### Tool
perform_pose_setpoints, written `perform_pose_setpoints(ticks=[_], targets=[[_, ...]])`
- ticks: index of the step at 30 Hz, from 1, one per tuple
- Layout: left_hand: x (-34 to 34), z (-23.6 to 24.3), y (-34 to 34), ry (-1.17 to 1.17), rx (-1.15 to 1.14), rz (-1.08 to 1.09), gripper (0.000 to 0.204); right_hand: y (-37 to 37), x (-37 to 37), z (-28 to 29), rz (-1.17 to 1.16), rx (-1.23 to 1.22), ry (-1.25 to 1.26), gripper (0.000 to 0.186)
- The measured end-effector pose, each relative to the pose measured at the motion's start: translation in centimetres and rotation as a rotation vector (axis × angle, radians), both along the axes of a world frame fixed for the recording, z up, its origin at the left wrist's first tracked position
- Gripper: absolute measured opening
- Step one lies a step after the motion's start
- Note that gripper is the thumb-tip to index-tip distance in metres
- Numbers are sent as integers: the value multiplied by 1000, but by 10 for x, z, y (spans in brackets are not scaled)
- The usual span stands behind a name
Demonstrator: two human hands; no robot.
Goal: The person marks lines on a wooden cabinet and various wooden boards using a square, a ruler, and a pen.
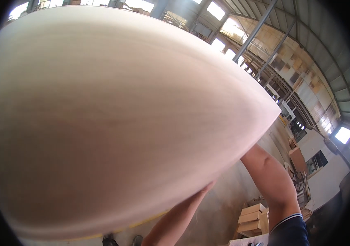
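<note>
Board (113,110), large, pale, smooth-faced, with faint darker streaks: close to the camera, raised in front of the person above floor level. Fills the left and middle of the view, one corner pointing right; edges look bowed toward the rim. Upper left, beyond its top edge: a strip of bright windows (140,5).

Below, under the board's lower edge: a yellow line (148,220) on the grey floor (224,186), and two dark shoes (109,240), partly cut off by the frame.

Lower middle: left forearm (175,223), bare, slanting up and right. Left hand (208,187) at the board's lower edge, touching it; most fingers out of sight, so cannot tell whether they are clamped on it.

Farther right: right forearm (271,176), bare, bent, passing behind the board near the pointed corner. Right hand hidden there; cannot tell its grip. Dark blue sleeve (292,231) with pale trim on that arm. Just left of the sleeve, a stack of light wooden boxes (249,219).

Upper right: slanting grey post (256,30), patchy tan-and-grey wall (298,69), curved ribbed roof (327,26). Far right: white partition (329,180) with a dark opening, another bright window (343,135) above.
</note>
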State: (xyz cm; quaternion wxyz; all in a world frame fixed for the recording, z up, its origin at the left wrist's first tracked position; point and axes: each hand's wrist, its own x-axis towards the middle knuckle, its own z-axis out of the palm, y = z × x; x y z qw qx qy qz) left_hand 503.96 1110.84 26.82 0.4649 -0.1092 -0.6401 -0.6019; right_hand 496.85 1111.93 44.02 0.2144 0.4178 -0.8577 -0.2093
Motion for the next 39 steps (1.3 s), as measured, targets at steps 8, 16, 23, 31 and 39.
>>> perform_pose_setpoints(ticks=[8,16,23,31,39], targets=[[3,1,-18,-134,-93,-72,45,-23,-50,-20,-79,-5,-60,31],[5,-1,-16,-62,-95,-33,44,-31,-66,-25,-128,-4,-79,31],[0,-9,-9,-66,-155,75,39,-39,-78,-28,-140,-16,-92,30],[-2,-14,-7,-60,-188,138,34,-40,-86,-31,-154,-37,-106,30],[-8,0,-20,-71,-112,-27,34,-34,-75,-30,-138,-64,-112,29]])
